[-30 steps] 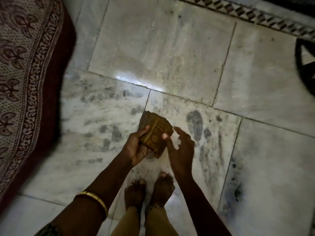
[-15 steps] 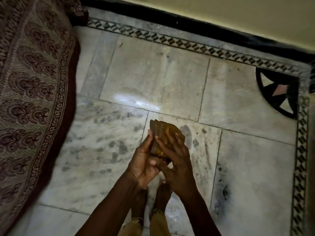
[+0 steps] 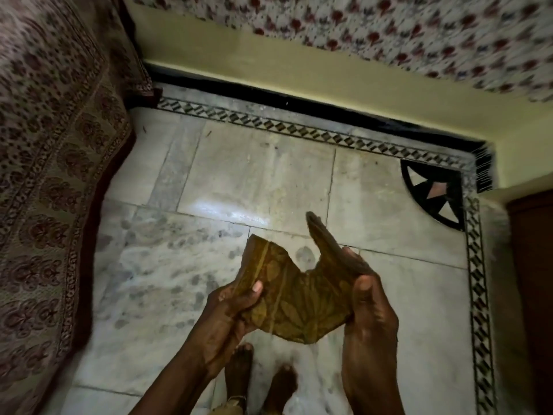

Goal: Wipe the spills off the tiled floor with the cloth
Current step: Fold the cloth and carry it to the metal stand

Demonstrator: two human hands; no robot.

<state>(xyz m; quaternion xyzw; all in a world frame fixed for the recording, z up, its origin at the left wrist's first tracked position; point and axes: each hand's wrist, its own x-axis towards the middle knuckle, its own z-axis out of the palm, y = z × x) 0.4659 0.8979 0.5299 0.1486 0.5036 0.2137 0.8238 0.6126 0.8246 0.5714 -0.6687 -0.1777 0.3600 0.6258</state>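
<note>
Cloth (image 3: 294, 295) held in the air, clear of the tiled floor (image 3: 254, 175), stretched between both hands. Left hand (image 3: 227, 313) pinches the left edge under its thumb; right hand (image 3: 368, 307) clamps the right edge, one corner sticking up. Likely spread to give a broader wiping face. Grey spills (image 3: 167, 265) mark the tiles below-left, apparently not yet wiped.

We hold the patterned brown cloth (image 3: 294, 301) spread between our left hand (image 3: 230, 316) and right hand (image 3: 366, 310), above the marble tiled floor (image 3: 254, 181) with its grey spills (image 3: 167, 265) beside a printed bedspread (image 3: 51, 145).
</note>
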